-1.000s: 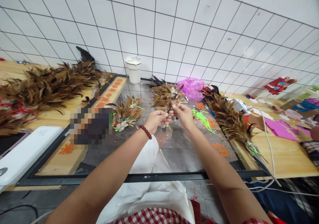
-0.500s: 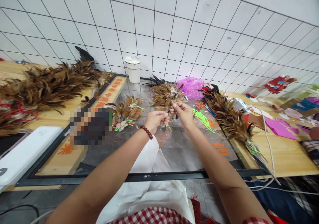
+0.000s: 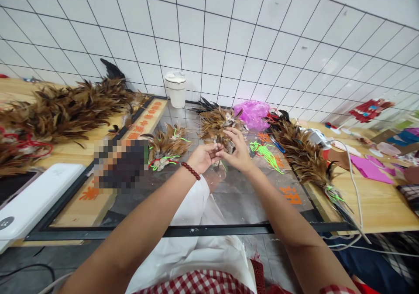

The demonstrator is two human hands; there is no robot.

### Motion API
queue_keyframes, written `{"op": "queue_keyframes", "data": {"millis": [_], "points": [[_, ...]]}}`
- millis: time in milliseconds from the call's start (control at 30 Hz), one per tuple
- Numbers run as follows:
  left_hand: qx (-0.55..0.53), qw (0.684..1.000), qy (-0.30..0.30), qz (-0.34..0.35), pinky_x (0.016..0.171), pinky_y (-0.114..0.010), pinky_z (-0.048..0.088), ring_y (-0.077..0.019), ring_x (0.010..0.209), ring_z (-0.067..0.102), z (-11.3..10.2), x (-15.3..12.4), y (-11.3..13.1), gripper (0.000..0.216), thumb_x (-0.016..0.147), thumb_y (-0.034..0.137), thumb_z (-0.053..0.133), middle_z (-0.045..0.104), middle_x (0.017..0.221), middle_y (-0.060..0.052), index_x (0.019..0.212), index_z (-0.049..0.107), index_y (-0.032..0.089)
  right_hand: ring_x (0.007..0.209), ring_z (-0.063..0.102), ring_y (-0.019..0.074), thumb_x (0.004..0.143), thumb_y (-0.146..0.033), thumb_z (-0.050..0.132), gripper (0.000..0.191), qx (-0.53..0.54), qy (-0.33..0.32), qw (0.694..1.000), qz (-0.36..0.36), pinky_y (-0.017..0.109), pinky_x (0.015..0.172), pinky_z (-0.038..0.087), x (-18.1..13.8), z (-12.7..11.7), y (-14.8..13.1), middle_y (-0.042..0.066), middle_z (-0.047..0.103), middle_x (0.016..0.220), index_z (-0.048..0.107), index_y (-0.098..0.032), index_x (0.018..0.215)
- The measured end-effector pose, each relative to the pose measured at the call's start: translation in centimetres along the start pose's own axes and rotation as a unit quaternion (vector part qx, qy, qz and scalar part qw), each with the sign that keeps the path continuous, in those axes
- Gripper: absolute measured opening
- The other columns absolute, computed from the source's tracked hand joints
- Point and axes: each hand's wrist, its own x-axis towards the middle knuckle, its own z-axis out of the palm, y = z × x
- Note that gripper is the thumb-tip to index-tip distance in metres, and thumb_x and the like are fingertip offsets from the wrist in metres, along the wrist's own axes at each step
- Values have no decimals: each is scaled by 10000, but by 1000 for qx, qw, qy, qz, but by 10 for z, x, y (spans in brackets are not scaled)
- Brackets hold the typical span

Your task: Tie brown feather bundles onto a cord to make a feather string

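Observation:
My left hand (image 3: 203,158), with a dark red bead bracelet (image 3: 190,170) at its wrist, has its fingers closed in a pinch. What it holds is too small to make out. My right hand (image 3: 239,153) is beside it, thumb and fingers apart in a curve, the thumb tip close to the left fingertips. Just beyond both hands lies a pile of brown feathers (image 3: 214,121), partly covered by the right fingers. To the left is a smaller feather bunch (image 3: 168,143) with red and green cords. Bright green cords (image 3: 266,155) lie right of my right hand.
A white lidded cup (image 3: 176,91) stands by the tiled wall. Pink plastic (image 3: 252,114) lies behind the hands. Long feather bundles lie left (image 3: 68,111) and right (image 3: 301,148). A white device (image 3: 42,193) sits front left; a white cable (image 3: 353,180) hangs over the right edge.
My right hand has gone from a pinch to spread fingers. My left hand has turned slightly, its fingertips still together near the right thumb.

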Motion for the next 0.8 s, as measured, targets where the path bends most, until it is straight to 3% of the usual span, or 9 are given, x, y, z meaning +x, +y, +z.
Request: {"op": "queue_keyframes", "data": {"millis": [133, 233, 333, 400, 467, 700, 800], "points": [[24, 1000, -1, 3, 711, -282, 540, -121, 662, 624, 3, -1, -4, 75, 728, 95, 586, 662, 713, -69, 714, 660, 89, 1219, 429, 253, 742, -368, 675, 555, 18, 6, 1000, 7, 428, 1002, 401, 0, 5, -4, 123, 447, 1303, 496, -233, 1250], [30, 999, 0, 41, 678, -247, 530, -106, 653, 617, 3, -1, -6, 47, 728, 110, 612, 656, 711, -58, 716, 653, 91, 1091, 512, 244, 645, -410, 751, 625, 99, 12, 990, 97, 415, 930, 449, 1, 7, -2, 115, 508, 1237, 537, -219, 1200], [60, 996, -4, 61, 621, -208, 510, -97, 626, 611, 2, -1, -7, 36, 723, 112, 632, 654, 690, -65, 730, 655, 85, 814, 581, 174, 639, -469, 739, 485, 271, -26, 933, 234, 339, 751, 502, 3, 6, 0, 64, 624, 945, 623, -188, 1017], [107, 993, -24, 36, 589, -203, 502, -109, 617, 619, 2, -1, -8, 49, 723, 112, 637, 657, 680, -83, 732, 663, 72, 642, 545, 120, 675, -484, 707, 349, 355, -51, 887, 292, 270, 631, 476, 3, 5, 1, 12, 600, 711, 646, -168, 811], [151, 987, -49, 9, 592, -211, 507, -126, 629, 634, 3, -3, -9, 61, 721, 113, 646, 665, 693, -102, 730, 669, 58, 549, 490, 86, 647, -461, 735, 324, 383, -43, 866, 319, 233, 557, 428, 4, 3, 0, -19, 547, 590, 622, -157, 659], [144, 984, -109, -12, 698, -271, 534, -156, 728, 664, 3, -5, -12, 156, 738, 211, 688, 690, 810, -129, 801, 671, 70, 458, 415, 68, 570, -434, 783, 341, 378, -40, 858, 346, 218, 445, 326, 3, 4, -2, -36, 506, 517, 590, -153, 586], [113, 990, -85, 4, 664, -246, 532, -136, 695, 650, 2, -3, -11, 95, 732, 160, 682, 678, 751, -99, 767, 662, 74, 529, 461, 92, 627, -483, 736, 351, 358, -45, 878, 313, 235, 502, 389, 3, 5, -1, -22, 530, 599, 624, -167, 734]]}}
